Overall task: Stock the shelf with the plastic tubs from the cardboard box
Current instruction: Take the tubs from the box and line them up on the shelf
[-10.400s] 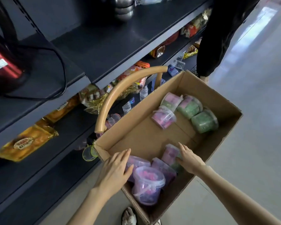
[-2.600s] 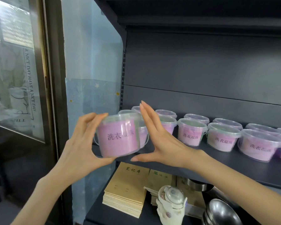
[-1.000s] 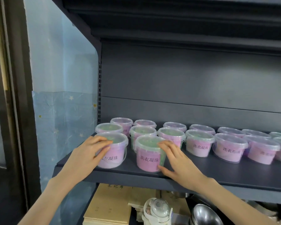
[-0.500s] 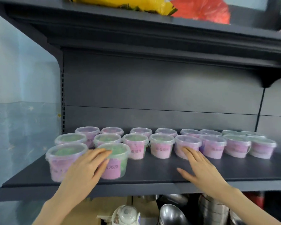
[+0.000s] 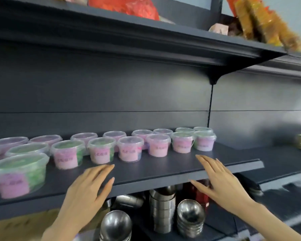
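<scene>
Clear plastic tubs w/ pink labels [image 5: 130, 149] stand in two rows on dark grey metal shelf [image 5: 163, 168]; left hand [image 5: 87, 190] & right hand [image 5: 221, 181] hover at shelf's front edge, fingers straight, empty; cardboard box not in view; next tubs prob. best placed at shelf's front, labels outward.

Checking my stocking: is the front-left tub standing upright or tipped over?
Upright: the front-left tub sits base-down on the shelf, lid on top.

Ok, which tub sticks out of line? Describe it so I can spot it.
Find the dark grey metal shelf carrying rows of clear plastic tubs with pink labels. At its left end, the lone tub stands nearest the front edge, forward of all others.
</scene>
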{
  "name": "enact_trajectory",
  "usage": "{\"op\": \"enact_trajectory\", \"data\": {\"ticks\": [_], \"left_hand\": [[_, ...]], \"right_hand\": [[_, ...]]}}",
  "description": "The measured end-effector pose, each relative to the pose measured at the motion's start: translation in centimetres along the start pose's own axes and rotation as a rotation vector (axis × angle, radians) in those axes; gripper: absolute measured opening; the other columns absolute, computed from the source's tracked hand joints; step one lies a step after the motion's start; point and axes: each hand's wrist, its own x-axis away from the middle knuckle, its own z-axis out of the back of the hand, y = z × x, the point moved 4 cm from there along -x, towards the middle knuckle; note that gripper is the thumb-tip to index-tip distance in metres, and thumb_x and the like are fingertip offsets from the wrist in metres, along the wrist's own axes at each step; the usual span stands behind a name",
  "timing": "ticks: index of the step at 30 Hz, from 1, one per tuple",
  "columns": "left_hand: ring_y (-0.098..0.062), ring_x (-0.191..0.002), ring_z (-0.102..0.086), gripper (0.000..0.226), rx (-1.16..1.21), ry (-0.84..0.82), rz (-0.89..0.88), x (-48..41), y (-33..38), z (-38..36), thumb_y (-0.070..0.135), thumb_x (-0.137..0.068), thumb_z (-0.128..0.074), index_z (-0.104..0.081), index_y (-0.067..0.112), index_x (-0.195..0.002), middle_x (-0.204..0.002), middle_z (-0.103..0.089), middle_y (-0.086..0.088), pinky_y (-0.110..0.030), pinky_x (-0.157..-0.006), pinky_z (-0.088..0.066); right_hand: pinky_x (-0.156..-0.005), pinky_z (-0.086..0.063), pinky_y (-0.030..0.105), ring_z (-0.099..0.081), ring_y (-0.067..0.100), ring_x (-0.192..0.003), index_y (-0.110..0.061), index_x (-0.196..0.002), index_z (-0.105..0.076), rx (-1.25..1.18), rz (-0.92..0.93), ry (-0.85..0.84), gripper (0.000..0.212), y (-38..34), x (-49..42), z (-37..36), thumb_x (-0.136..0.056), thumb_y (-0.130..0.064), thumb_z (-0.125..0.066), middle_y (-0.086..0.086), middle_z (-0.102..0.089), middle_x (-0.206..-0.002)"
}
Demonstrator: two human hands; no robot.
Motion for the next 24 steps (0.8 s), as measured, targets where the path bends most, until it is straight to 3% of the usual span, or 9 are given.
{"op": "enact_trajectory", "data": {"ticks": [4, 6, 9, 14, 18, 24], "left_hand": [[-0.008, -0.104, -0.048, 0.059, 0.002, -0.064, -0.025, -0.7, 5.5, -4.0, 0.052, -0.094, -0.025, -0.062, 0.014, -0.121, -0.113, -0.064, 0.002, -0.028, -0.076, -0.051], [-0.010, -0.105, -0.047, 0.058, -0.011, -0.100, -0.056, -1.0, 8.4, -6.3, 0.051, -0.092, -0.029, -0.061, 0.013, -0.122, -0.114, -0.064, 0.001, -0.024, -0.082, -0.045], [-0.018, -0.103, -0.051, 0.065, 0.017, -0.140, -0.128, -1.4, 12.8, -10.1, 0.052, -0.095, -0.023, -0.063, 0.007, -0.119, -0.114, -0.065, -0.005, -0.033, -0.086, -0.037], [-0.020, -0.103, -0.056, 0.071, 0.085, -0.257, -0.244, -1.0, 19.1, -16.6, 0.055, -0.096, -0.015, -0.064, 0.009, -0.119, -0.113, -0.066, -0.004, -0.030, -0.086, -0.042], [-0.011, -0.106, -0.049, 0.071, 0.118, -0.381, -0.319, -0.8, 22.9, -21.8, 0.055, -0.096, -0.011, -0.065, 0.014, -0.116, -0.111, -0.066, 0.003, -0.029, -0.076, -0.053], [-0.015, -0.100, -0.064, 0.074, 0.176, -0.573, -0.414, -0.7, 26.8, -31.0, 0.058, -0.095, -0.010, -0.065, 0.013, -0.119, -0.113, -0.066, 0.001, -0.030, -0.077, -0.053]], "right_hand": [[-0.109, -0.022, 0.035, -0.044, 0.017, -0.129, -0.016, -0.145, -0.028, 0.101, -0.054, -0.056, 0.081, 6.7, 4.0, -0.1, -0.086, -0.071, -0.026, 0.000, -0.042, -0.143], [-0.113, -0.014, 0.036, -0.033, 0.019, -0.137, -0.017, -0.148, -0.018, 0.135, -0.096, -0.099, 0.087, 10.0, 6.4, -0.4, -0.084, -0.076, -0.018, 0.002, -0.033, -0.149], [-0.115, -0.005, 0.034, -0.019, 0.016, -0.142, -0.020, -0.150, -0.004, 0.170, -0.151, -0.169, 0.091, 14.4, 10.2, -0.2, -0.080, -0.079, -0.007, -0.002, -0.018, -0.154], [-0.102, -0.038, 0.041, -0.054, 0.018, -0.121, -0.013, -0.141, -0.038, 0.229, -0.340, -0.278, 0.081, 20.1, 16.7, -0.4, -0.088, -0.072, -0.019, 0.002, -0.053, -0.134], [-0.101, -0.036, 0.042, -0.053, 0.018, -0.122, -0.016, -0.141, -0.036, 0.263, -0.466, -0.376, 0.078, 23.6, 21.2, -1.9, -0.088, -0.072, -0.020, 0.000, -0.052, -0.136], [-0.100, -0.036, 0.040, -0.057, 0.017, -0.118, -0.019, -0.137, -0.044, 0.288, -0.644, -0.502, 0.075, 28.2, 26.1, -4.2, -0.088, -0.071, -0.019, -0.002, -0.056, -0.132]]}}
